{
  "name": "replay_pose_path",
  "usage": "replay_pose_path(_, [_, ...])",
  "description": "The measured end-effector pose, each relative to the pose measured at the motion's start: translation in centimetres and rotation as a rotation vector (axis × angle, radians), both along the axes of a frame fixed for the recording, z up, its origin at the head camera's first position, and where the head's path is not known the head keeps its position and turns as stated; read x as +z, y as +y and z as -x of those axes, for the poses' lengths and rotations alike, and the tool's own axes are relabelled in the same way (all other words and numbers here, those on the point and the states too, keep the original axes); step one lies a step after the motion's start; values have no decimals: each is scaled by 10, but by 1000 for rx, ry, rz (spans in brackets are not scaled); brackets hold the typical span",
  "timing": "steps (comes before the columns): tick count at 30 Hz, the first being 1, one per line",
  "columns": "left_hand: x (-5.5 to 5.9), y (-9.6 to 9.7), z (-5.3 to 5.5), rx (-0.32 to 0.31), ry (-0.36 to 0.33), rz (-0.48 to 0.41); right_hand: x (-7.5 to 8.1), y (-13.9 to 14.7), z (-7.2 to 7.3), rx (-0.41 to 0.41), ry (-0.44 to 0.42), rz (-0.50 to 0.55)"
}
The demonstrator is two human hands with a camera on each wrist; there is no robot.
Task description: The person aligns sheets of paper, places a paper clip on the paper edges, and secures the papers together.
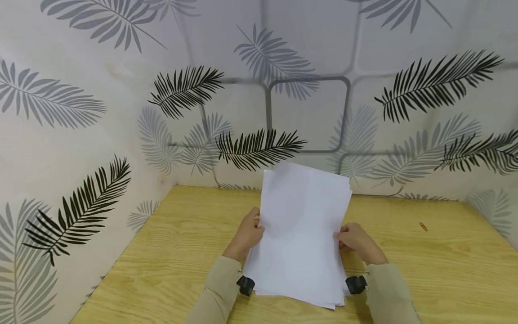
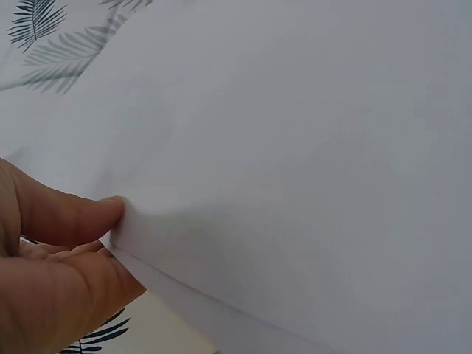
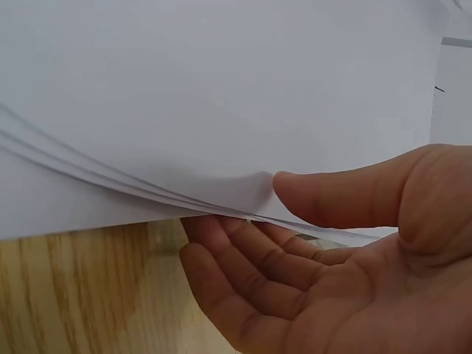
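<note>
Pinching misaligned sheets with left hand and right hand before worktop far edge; could fan apart if gripped unevenly.

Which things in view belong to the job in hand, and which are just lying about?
Seem part of the job:
white sheets
left hand, pinching one side edge
right hand, pinching the other

Apparently just lying about:
paper clip, untouched on the table

Room — tabletop outside both sleeves | Obstacles — paper sheets between, paper clip right, wall behind
</note>
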State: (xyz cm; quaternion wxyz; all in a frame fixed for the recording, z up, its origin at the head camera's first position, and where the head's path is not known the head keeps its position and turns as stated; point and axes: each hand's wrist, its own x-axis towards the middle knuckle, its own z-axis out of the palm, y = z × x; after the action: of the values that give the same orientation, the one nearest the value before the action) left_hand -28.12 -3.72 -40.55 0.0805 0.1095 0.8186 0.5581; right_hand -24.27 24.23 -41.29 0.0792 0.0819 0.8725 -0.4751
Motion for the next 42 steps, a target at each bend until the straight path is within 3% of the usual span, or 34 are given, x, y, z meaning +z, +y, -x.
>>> replay_pose_path(11, [11, 2, -2, 57, 104, -19, 14, 2, -1, -42, 169, 170])
replay_pose_path(16, [17, 4, -1, 46, 205, -69, 25, 3, -6, -23, 254, 205])
replay_pose_path(22, [26, 8, -6, 26, 314, -184, 38, 2, -9, -28, 503, 233])
replay_pose_path(26, [29, 10, -9, 28, 385, -233, 43, -3, -11, -80, 686, 212])
replay_pose_path(32, [29, 18, -9, 31, 526, -363, 49, -13, -15, -136, 871, 198])
replay_pose_path(35, [30, 24, -10, 17, 555, -411, 48, -18, -13, -152, 951, 200])
replay_pose_path(38, [28, 28, -11, 17, 543, -398, 45, -20, -12, -158, 958, 182])
replay_pose_path(42, [22, 32, -11, 39, 512, -374, 38, -21, -12, -174, 904, 158])
